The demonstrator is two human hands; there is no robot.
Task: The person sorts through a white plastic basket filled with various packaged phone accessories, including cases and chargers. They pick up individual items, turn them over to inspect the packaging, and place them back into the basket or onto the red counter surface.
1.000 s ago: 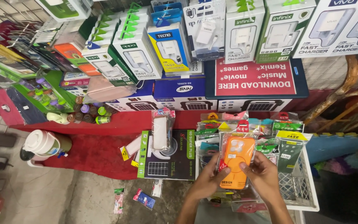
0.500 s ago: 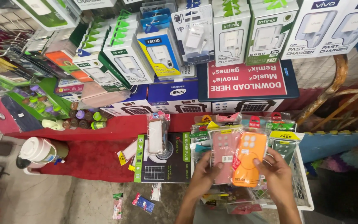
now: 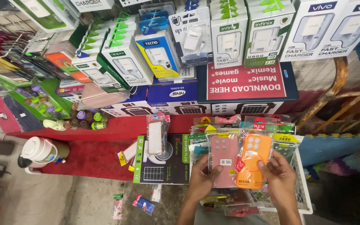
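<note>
Left hand grips a pink phone case in a clear sleeve, thumb pressed on its front, fingers hidden behind. Right hand pinches an orange phone case, also sleeved, thumb on the lower front edge. Both cases stand upright, long axes running away from the body, camera cut-outs at the far end. They sit side by side with inner edges touching or slightly overlapping; cannot tell which lies on top. Each case is directly above its own hand, pink to the left, orange to the right.

Under the hands: white wire basket packed with more sleeved cases. Just left of it, a dark solar fan box lies flat on the red cloth, a small packet on top. Further left, a white jug.

Beyond: a red printed sign lying on boxes, then rows of charger boxes propped at the back.
</note>
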